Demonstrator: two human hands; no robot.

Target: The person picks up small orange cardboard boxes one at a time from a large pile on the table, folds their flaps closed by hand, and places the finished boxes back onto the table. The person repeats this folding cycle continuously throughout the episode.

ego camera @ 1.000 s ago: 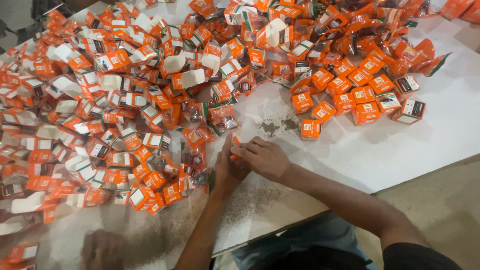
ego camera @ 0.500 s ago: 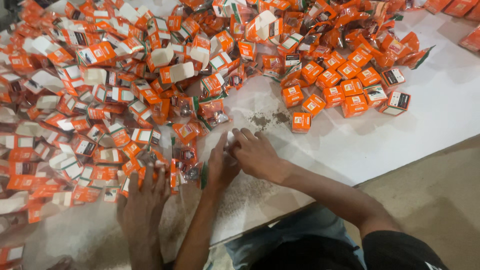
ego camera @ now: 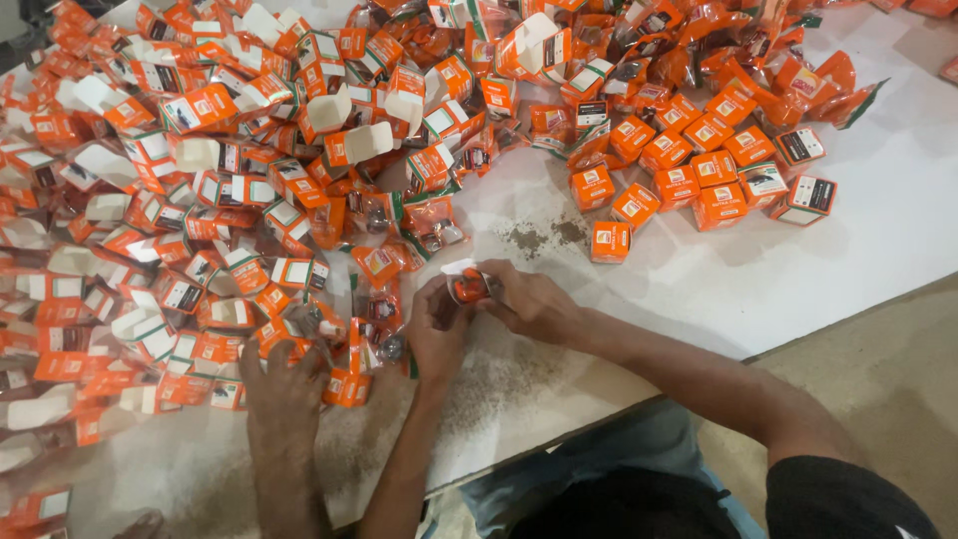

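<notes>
Two hands [ego camera: 489,309] pinch one small glossy orange cardboard box [ego camera: 467,286].

table [ego camera: 878,250]: heap of small cartons [ego camera: 200,200] across its left and far side | closed cartons [ego camera: 699,170] in a cluster to the right of the heap | left hand [ego camera: 436,324] and right hand [ego camera: 534,302] together at the near edge, one small carton [ego camera: 467,284] between them | another person's hand [ego camera: 284,384] left of them, on the heap's near fringe
</notes>
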